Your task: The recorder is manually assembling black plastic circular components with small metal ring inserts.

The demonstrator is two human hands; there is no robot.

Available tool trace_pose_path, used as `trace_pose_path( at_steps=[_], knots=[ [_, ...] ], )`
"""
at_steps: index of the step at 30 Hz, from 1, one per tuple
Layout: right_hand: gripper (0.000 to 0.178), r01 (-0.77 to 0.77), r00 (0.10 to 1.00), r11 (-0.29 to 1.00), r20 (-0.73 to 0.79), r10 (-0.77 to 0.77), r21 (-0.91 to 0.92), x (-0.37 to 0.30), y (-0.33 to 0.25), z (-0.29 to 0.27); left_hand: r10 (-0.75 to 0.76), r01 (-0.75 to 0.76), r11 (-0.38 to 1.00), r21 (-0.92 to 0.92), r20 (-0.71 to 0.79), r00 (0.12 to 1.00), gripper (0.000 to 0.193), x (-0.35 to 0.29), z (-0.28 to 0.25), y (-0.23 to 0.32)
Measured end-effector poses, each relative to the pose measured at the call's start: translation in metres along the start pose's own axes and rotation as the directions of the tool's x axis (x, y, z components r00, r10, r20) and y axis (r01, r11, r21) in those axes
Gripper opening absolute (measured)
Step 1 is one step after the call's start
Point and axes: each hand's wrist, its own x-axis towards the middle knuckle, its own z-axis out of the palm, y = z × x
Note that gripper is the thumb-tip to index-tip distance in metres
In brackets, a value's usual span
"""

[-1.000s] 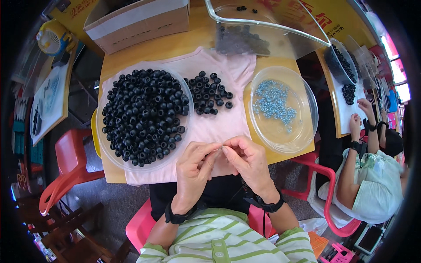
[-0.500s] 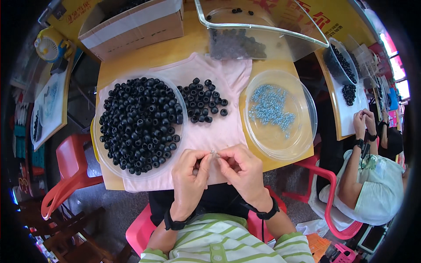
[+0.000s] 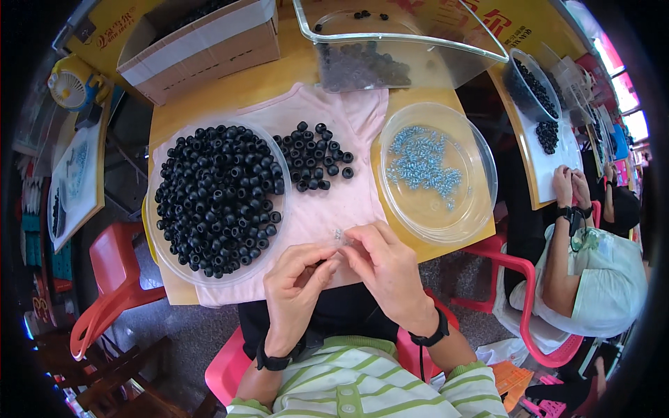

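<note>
My left hand (image 3: 298, 291) and my right hand (image 3: 387, 273) meet above the pink cloth (image 3: 313, 223) near the table's front edge. At my right fingertips shows a tiny silvery piece (image 3: 338, 235), too small to make out fully; the right thumb and fingers pinch at it. My left thumb and forefinger are pressed together just below, and whatever they hold is hidden. To the left lies a round clear tray (image 3: 284, 233) heaped with black hollow bead-like caps (image 3: 212, 195). Several loose black caps (image 3: 317, 155) rest beside it. A round clear tub (image 3: 481, 216) at right holds small pale-blue coil-like pieces (image 3: 421, 160).
A cardboard box (image 3: 202, 52) and a clear bin (image 3: 418, 66) with black caps stand at the back. A red chair (image 3: 115, 268) and a small yellow fan (image 3: 73, 83) are at left. At right a co-worker (image 3: 592, 272) sits by another table.
My right hand has risen slightly, bringing its fingertips and the silvery piece above the left fingertips. My left hand has dropped a little. The whole view has shifted slightly.
</note>
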Motion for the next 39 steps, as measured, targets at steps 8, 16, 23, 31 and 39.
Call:
trace_pose_path(
  at_steps=[8, 16, 23, 31, 39],
  knots=[
    [0.016, 0.092, 0.996, 0.975, 0.038, -0.086, -0.2, -0.004, 0.0, 0.001, -0.105, 0.139, 0.917, -0.375, 0.111, 0.988, 0.036, -0.016, -0.01, 0.013],
    [0.014, 0.044, 0.999, 0.999, 0.016, -0.044, 0.028, 0.0, -0.005, -0.012, -0.123, 0.185, 0.785, -0.591, 0.145, 0.982, 0.031, -0.025, -0.012, 0.009],
    [0.011, -0.122, 0.993, 0.692, 0.082, 0.09, 0.711, -0.019, -0.027, -0.039, -0.164, 0.336, 0.657, -0.675, 0.307, 0.938, 0.026, -0.031, -0.006, 0.011],
    [0.014, -0.105, 0.992, 0.635, 0.126, 0.012, 0.766, -0.027, -0.019, -0.02, -0.174, 0.395, 0.574, -0.718, 0.364, 0.915, 0.022, -0.032, -0.007, 0.014],
    [0.033, 0.451, 0.892, 0.874, -0.113, -0.437, 0.18, -0.019, -0.017, -0.014, -0.208, 0.445, 0.474, -0.76, 0.395, 0.895, 0.02, -0.032, -0.015, 0.011]
  ],
)
